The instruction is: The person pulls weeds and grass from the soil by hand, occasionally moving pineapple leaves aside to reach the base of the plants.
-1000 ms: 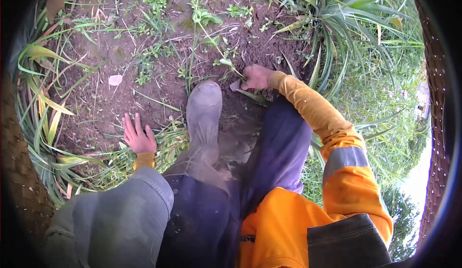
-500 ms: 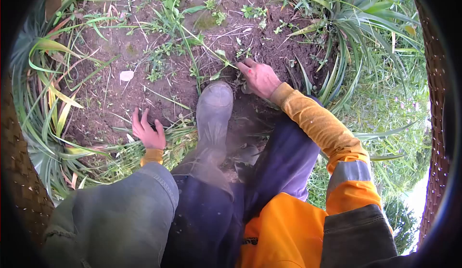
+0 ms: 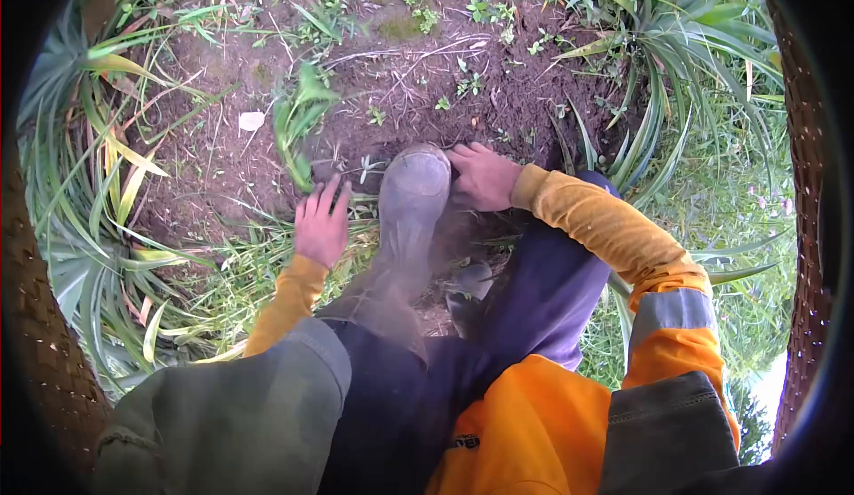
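My left hand (image 3: 322, 225) is low over the soil, left of the boot, with its fingers apart. Just beyond its fingertips is a leafy green weed (image 3: 301, 121), blurred by motion; I see no grip on it. My right hand (image 3: 485, 176) is down at the soil, right beside the toe of my grey rubber boot (image 3: 414, 184). Its fingers are curled and their tips are partly hidden, so what they hold, if anything, cannot be made out. A small pale-leaved sprig (image 3: 366, 169) lies between the left hand and the boot toe.
Long-leaved spiky plants (image 3: 663, 59) stand at the right, with more spiky plants (image 3: 89, 264) at the left. Between them is brown soil (image 3: 391, 86) with small weeds and dry stalks. A pale flat piece (image 3: 252, 121) lies at left. Cut grass (image 3: 249, 290) lies near my left forearm.
The long weed that my right hand gripped is gone from its place; a blurred green clump shows farther left. My right hand moved down beside the boot toe, my left hand up and right.
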### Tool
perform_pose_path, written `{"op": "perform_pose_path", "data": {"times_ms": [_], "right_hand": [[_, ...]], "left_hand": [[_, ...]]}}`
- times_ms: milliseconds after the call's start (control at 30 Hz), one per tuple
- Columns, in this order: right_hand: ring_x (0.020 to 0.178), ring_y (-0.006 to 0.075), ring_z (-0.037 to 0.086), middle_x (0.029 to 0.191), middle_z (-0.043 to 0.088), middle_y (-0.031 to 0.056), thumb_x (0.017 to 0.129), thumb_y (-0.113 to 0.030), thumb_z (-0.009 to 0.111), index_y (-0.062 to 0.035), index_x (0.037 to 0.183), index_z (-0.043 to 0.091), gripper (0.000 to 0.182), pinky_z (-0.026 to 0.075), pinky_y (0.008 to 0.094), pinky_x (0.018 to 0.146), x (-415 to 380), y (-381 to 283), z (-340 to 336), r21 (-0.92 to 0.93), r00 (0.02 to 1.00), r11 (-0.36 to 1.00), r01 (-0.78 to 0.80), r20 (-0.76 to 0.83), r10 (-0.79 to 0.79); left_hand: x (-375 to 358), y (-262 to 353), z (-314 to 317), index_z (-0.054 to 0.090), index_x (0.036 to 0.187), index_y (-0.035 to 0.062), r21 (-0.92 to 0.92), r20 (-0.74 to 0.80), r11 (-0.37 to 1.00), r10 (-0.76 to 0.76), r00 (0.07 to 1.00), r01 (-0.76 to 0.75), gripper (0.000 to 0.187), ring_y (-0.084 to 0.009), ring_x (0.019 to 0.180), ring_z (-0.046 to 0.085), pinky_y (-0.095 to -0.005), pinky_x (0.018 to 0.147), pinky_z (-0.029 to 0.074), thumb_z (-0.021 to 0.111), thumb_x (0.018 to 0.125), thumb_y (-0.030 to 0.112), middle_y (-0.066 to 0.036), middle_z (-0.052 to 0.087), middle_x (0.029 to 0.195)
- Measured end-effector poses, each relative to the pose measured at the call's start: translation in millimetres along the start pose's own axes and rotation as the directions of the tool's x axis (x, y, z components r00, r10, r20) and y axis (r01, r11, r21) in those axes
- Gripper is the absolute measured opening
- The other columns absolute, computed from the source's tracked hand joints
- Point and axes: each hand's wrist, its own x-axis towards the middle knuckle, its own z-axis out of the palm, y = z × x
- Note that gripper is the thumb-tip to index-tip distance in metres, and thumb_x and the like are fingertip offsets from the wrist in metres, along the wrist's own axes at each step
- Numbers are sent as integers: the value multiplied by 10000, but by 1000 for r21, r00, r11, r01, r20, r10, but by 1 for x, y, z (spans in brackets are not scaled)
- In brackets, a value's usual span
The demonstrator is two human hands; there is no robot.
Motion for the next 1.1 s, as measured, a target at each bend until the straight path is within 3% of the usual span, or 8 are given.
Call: {"op": "perform_pose_path", "data": {"times_ms": [100, 200, 300, 433, 567, 833, 933, 1100], "right_hand": [[993, 302, 662, 1068, 706, 113, 817, -273, 741, -56, 848, 756, 220, 528, 439, 874, 4, 22, -2, 319, 975, 921, -223, 98, 202], [877, 286, 685, 881, 691, 62, 788, -212, 728, -59, 857, 734, 168, 549, 409, 804, 15, 27, -18, 135, 891, 990, -41, -443, 97], [925, 282, 682, 943, 699, 75, 737, -179, 733, -75, 887, 710, 184, 538, 409, 842, 26, 21, -28, 80, 868, 997, 3, -495, 37], [943, 271, 682, 972, 699, 70, 731, -181, 737, -78, 914, 702, 213, 531, 404, 865, 27, 22, -23, 68, 869, 998, -5, -493, 38], [951, 259, 685, 995, 701, 57, 737, -183, 741, -86, 931, 702, 221, 528, 401, 862, 26, 22, -23, 23, 853, 1000, 20, -522, -5], [965, 244, 684, 1025, 697, 42, 742, -198, 753, -97, 934, 684, 228, 526, 404, 860, 41, 18, -51, -86, 850, 993, 76, -516, -110], [940, 242, 688, 1017, 693, 34, 743, -191, 753, -105, 909, 668, 205, 529, 395, 837, 74, 8, -78, -77, 819, 990, 121, -555, -143], [678, 382, 690, 696, 683, 137, 926, -248, 703, -104, 959, 702, 148, 546, 505, 624, 130, -22, -135, -9, 914, 1000, -15, -405, 10]], "left_hand": [[-72, 25, 4, 654, 1344, 105, -76, 69, 993, -80, 994, 85, 459, -308, 1307, 588, -495, 1048, 468, 688, 887, 133, -123, 585, 1475], [-71, 36, -1, 699, 1257, 101, -178, 40, 967, -176, 984, 180, 364, -322, 1213, 655, -477, 976, 526, 695, 895, 132, -122, 642, 1390], [-17, 39, -34, 737, 1136, 83, -314, -18, 907, -301, 953, 280, 233, -324, 1118, 701, -442, 927, 562, 709, 913, 144, -117, 693, 1286], [51, 29, -61, 738, 961, 53, -397, -205, 896, -297, 933, 198, 135, -307, 1008, 717, -407, 869, 565, 765, 905, 173, -97, 725, 1164], [83, 40, -69, 669, 782, 45, -509, -247, 845, -325, 913, 163, 217, -296, 869, 689, -414, 771, 538, 824, 857, 177, -71, 696, 980], [93, 64, -60, 709, 906, 36, -672, -241, 738, -298, 924, 62, 125, -287, 854, 707, -388, 749, 562, 798, 866, 113, -97, 691, 930], [96, 67, -69, 714, 922, 26, -785, -226, 615, -398, 889, 76, 101, -273, 835, 712, -372, 729, 567, 780, 880, 90, -108, 695, 929], [98, 56, -87, 663, 861, -18, -814, -334, 579, -537, 775, 50, 175, -216, 706, 637, -336, 646, 497, 748, 945, 111, -123, 650, 819]]}}
